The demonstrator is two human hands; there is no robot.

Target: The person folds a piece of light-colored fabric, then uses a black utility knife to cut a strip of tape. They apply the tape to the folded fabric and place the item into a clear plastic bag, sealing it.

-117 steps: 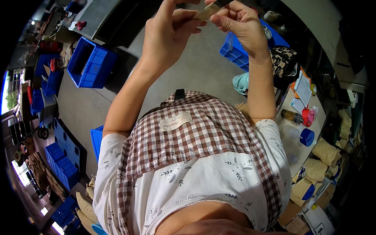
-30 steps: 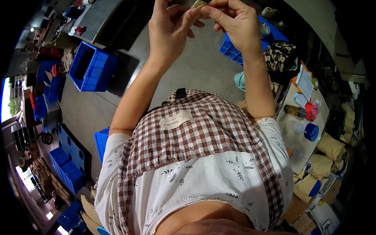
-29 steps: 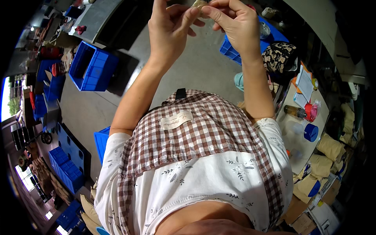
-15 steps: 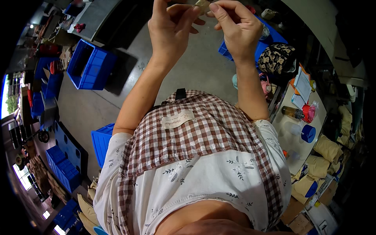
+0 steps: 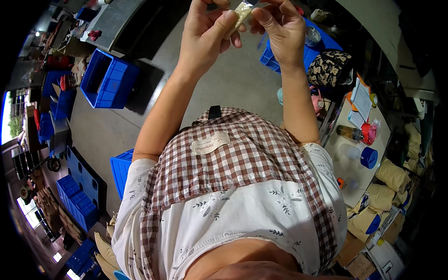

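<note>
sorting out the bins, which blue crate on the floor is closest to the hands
The blue crate just beyond the right hand, partly hidden behind that wrist. The open crate at the left and the one by the left elbow lie farther off.

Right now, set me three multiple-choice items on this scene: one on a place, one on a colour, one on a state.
1. Where is the small pale packet?
A. on the floor
B. pinched between both hands, raised
C. in a crate

2. What colour is the open crate on the floor to the person's left?
A. blue
B. green
C. white

3. How is the left hand?
A. hanging loose
B. flat on the table
C. fingers closed on the packet

Key: 1 B, the right hand and left meet on it; 2 A, its walls are plainly blue; 3 C, thumb and fingers grip the packet's edge.
</note>
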